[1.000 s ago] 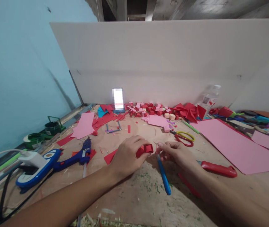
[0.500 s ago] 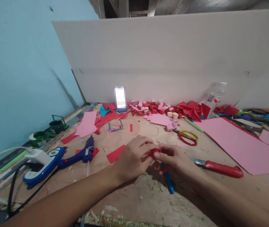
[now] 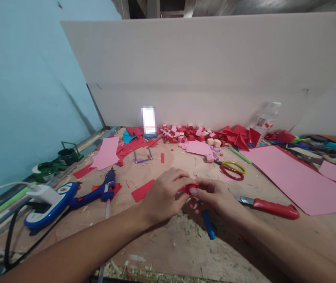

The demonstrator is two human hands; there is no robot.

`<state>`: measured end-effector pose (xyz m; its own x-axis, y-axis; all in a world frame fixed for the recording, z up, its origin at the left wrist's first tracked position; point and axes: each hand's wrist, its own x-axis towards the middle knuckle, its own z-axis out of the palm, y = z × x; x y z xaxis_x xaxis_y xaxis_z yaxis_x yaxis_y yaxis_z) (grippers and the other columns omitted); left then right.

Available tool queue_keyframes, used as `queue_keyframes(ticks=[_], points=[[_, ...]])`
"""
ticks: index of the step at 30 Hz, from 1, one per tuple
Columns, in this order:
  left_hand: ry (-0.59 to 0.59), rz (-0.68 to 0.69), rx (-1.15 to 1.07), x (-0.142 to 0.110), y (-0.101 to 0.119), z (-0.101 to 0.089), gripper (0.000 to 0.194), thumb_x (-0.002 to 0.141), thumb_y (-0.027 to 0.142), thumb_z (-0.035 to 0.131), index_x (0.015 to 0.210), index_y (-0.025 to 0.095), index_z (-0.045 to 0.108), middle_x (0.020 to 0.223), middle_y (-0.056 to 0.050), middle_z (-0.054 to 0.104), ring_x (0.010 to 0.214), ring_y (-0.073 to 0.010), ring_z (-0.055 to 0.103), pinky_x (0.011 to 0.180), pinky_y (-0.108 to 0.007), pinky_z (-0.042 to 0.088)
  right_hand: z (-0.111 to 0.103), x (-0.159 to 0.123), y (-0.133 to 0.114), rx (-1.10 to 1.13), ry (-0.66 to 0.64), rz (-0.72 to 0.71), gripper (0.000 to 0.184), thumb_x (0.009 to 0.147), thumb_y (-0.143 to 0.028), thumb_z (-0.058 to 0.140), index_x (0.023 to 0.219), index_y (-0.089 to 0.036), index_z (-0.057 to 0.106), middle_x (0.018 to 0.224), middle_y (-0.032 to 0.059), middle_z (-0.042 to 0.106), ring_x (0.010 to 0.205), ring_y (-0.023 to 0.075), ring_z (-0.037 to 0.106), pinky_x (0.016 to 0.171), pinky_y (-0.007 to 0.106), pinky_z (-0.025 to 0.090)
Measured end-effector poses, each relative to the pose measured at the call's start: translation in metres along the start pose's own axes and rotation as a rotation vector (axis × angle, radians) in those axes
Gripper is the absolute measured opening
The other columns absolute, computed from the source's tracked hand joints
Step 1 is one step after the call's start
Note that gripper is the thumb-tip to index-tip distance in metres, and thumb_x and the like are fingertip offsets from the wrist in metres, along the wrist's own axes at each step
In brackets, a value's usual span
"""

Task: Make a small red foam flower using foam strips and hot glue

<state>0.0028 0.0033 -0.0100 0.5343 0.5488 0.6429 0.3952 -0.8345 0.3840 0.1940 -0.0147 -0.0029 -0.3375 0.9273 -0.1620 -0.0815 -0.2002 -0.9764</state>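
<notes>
Between the fingertips of both hands sits a small folded red paper piece point(image 3: 190, 189), much of it covered by my fingers. My left hand point(image 3: 168, 192) grips it from the left, fingers curled. The thumb of my right hand point(image 3: 213, 196) presses on its near face, while the right index finger goes round behind. A blue stick-like tool point(image 3: 207, 225) points down toward me from below my right hand; whether the lower fingers grip it or it lies on the table, I cannot tell. Beyond my left wrist lies a flat red paper strip point(image 3: 143, 190).
A knife point(image 3: 276, 208) with a red handle lies right of my hands, scissors point(image 3: 232, 170) beyond. A glue gun point(image 3: 100, 190) and a blue power strip point(image 3: 52, 206) are at left. Small paper cubes point(image 3: 185, 134) are heaped at the back; pink sheets point(image 3: 300, 177) lie right.
The whole view has shifted slightly, so everything sits a little further left and up. Both hands keep their hold on the red paper piece, with barely any finger movement.
</notes>
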Motion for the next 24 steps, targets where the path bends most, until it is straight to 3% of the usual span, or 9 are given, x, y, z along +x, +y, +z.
queue_keyframes(ticks=[9,15,24], points=[[-0.010,0.000,0.013,0.0005,0.0025,-0.0009,0.027,0.086,0.008,0.065,0.110,0.019,0.069,0.107,-0.007,0.070,0.100,-0.0228,0.064,0.087,-0.037,0.054,0.0003,-0.0004,0.0005,-0.020,0.009,-0.011,0.038,0.071,-0.049,0.087,0.086,-0.017,0.074,0.077,0.0069,0.071,0.066,0.0176,0.067,0.060,0.028,0.055],[-0.003,-0.005,0.015,0.0010,0.0013,-0.0012,0.027,0.086,0.007,0.065,0.110,0.019,0.069,0.106,-0.007,0.070,0.100,-0.0226,0.063,0.087,-0.036,0.053,-0.0007,0.0014,0.0026,0.013,0.028,-0.006,0.043,0.068,-0.051,0.089,0.090,-0.016,0.075,0.075,0.0053,0.071,0.065,0.0168,0.067,0.060,0.028,0.054],[-0.018,-0.007,0.014,0.0008,0.0012,-0.0014,0.023,0.088,0.012,0.066,0.110,0.020,0.068,0.108,-0.008,0.071,0.102,-0.0234,0.064,0.089,-0.038,0.054,0.0034,-0.0019,-0.0057,-0.022,0.052,0.003,0.042,0.063,-0.052,0.090,0.081,-0.017,0.076,0.071,0.0048,0.069,0.063,0.0164,0.064,0.059,0.028,0.053]])
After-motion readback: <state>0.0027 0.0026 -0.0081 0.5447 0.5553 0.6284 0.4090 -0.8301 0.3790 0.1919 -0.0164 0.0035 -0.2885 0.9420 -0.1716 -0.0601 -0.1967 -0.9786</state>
